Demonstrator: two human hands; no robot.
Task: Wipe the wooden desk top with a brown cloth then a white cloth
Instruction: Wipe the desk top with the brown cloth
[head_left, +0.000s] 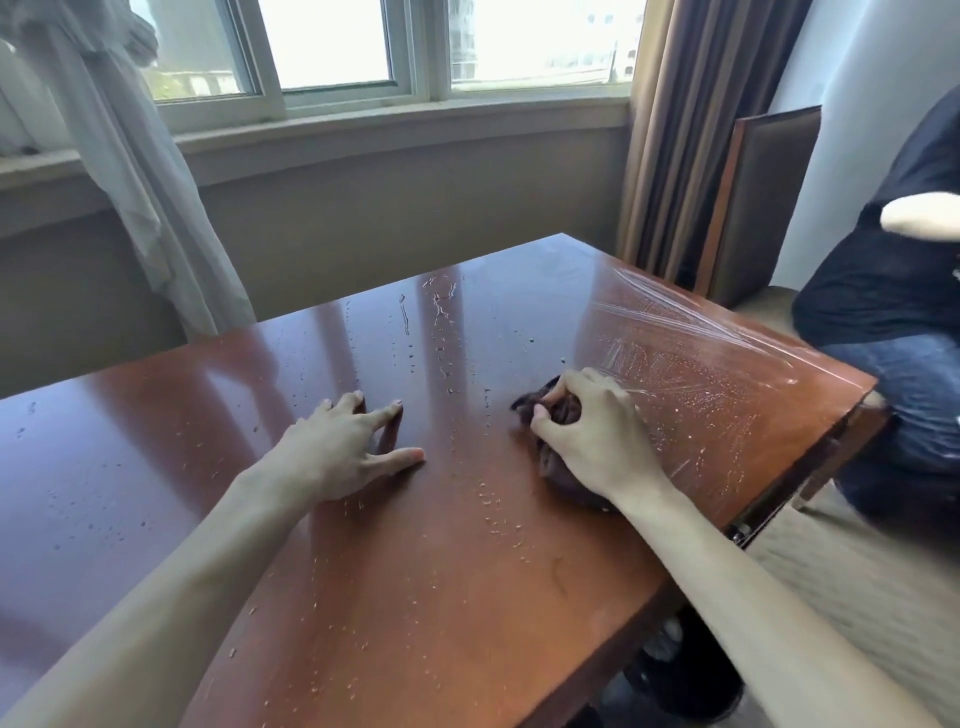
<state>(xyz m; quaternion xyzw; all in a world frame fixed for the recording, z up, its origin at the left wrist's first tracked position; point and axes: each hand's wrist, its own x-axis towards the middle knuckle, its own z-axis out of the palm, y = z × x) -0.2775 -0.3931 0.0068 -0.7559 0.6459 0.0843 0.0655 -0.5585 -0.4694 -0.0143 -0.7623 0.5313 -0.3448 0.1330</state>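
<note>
The glossy reddish wooden desk top fills the middle of the head view, dotted with water drops and streaked wet near its right corner. My right hand grips a crumpled brown cloth and holds it down on the desk right of centre. My left hand rests on the desk with fingers spread, fingertips touching the wood, about a hand's width left of the cloth. A white cloth shows at the right edge, off the desk, near a seated person.
A person in a dark top and jeans sits close to the desk's right corner. Behind the desk are a window sill, a pale sheer curtain at left and brown drapes at right. A framed panel leans on the wall.
</note>
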